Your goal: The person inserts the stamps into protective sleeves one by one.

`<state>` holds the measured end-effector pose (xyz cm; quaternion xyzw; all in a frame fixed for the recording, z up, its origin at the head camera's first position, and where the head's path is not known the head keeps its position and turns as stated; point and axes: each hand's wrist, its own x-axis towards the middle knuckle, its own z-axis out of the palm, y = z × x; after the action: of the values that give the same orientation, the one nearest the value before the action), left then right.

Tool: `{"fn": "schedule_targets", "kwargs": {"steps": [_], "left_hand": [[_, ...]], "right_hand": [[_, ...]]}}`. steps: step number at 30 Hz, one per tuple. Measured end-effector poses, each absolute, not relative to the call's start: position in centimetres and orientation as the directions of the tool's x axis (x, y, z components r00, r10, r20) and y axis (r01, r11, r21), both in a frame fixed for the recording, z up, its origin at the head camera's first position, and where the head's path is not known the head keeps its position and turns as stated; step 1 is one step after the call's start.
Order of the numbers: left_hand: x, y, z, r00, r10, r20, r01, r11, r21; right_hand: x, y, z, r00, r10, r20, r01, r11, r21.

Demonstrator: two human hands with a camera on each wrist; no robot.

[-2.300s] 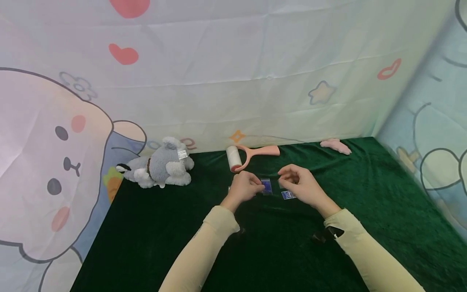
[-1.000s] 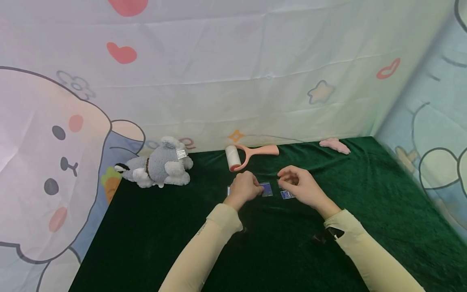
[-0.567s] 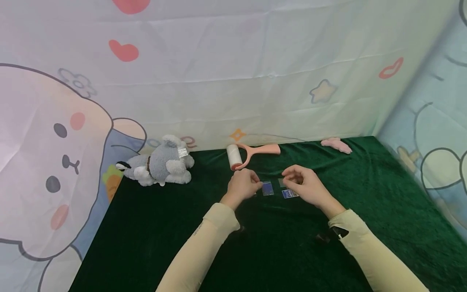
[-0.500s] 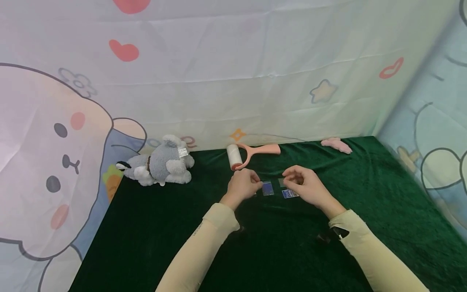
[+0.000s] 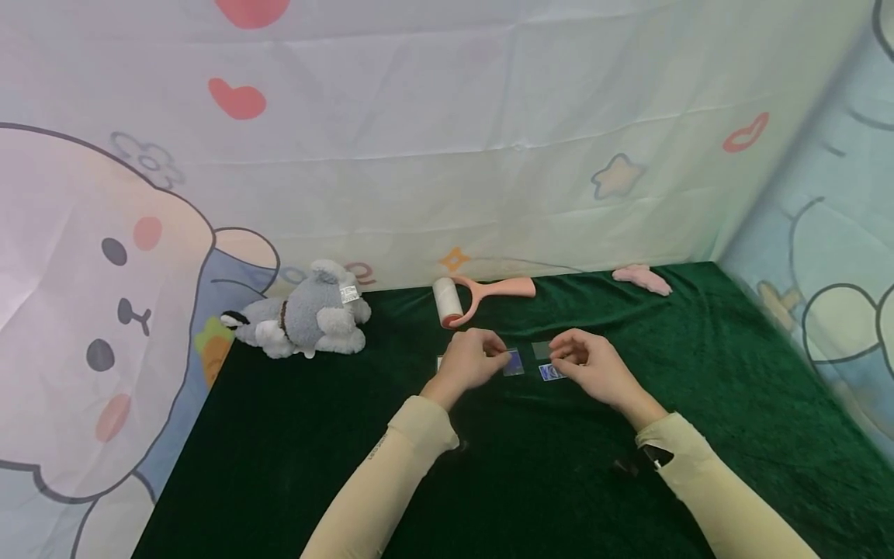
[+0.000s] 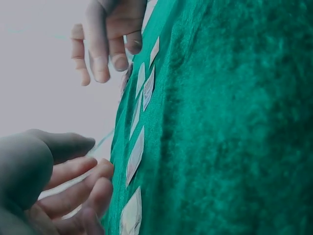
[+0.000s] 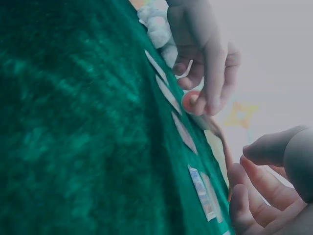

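Over the green cloth, my left hand (image 5: 471,359) hovers beside a blue card (image 5: 514,362), its fingers loosely bent. In the left wrist view its thumb and fingers stand apart, with no held thing plain to see. My right hand (image 5: 594,369) is held just right of a clear flat rectangle (image 5: 542,351) and a blue-and-white card (image 5: 550,373). Its fingers are loosely bent too; in the right wrist view thumb and fingertips nearly meet, with nothing visible between them. Several small flat cards (image 6: 135,159) lie in a row below both hands; the left hand partly hides some in the head view.
An orange-handled lint roller (image 5: 489,292) lies behind the cards. At the back left is a grey plush toy (image 5: 307,318), and a pink soft item (image 5: 641,279) sits at the back right. A printed fabric backdrop (image 5: 419,155) rises behind the green cloth (image 5: 279,450).
My right hand has shifted slightly right and down, uncovering more of the clear rectangle. My left hand has moved a little right and now covers part of the blue card.
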<state>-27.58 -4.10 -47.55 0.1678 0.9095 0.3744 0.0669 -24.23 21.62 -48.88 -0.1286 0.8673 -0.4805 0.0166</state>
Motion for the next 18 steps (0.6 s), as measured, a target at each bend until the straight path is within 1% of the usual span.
{"fn": "schedule_targets", "kwargs": {"steps": [5, 8, 14, 18], "left_hand": [[-27.6, -3.9, -47.9, -0.875, 0.478, 0.078, 0.379, 0.577, 0.724], [-27.6, -3.7, -47.9, -0.848, 0.518, 0.111, 0.419, 0.527, 0.739], [-27.4, -2.9, -47.9, -0.828, 0.544, 0.138, 0.441, 0.479, 0.759], [-27.5, -2.5, -47.8, -0.82, 0.555, 0.14, 0.446, 0.467, 0.763]], "right_hand": [[-24.2, 22.1, -49.6, -0.97, -0.224, 0.092, -0.197, 0.508, -0.839], [-24.2, 22.3, -49.9, -0.974, -0.21, 0.08, -0.18, 0.512, -0.84], [-24.3, 22.4, -50.3, -0.986, -0.164, 0.039, -0.123, 0.541, -0.832], [-24.3, 22.3, -50.4, -0.99, -0.138, 0.039, -0.11, 0.555, -0.825]]}}
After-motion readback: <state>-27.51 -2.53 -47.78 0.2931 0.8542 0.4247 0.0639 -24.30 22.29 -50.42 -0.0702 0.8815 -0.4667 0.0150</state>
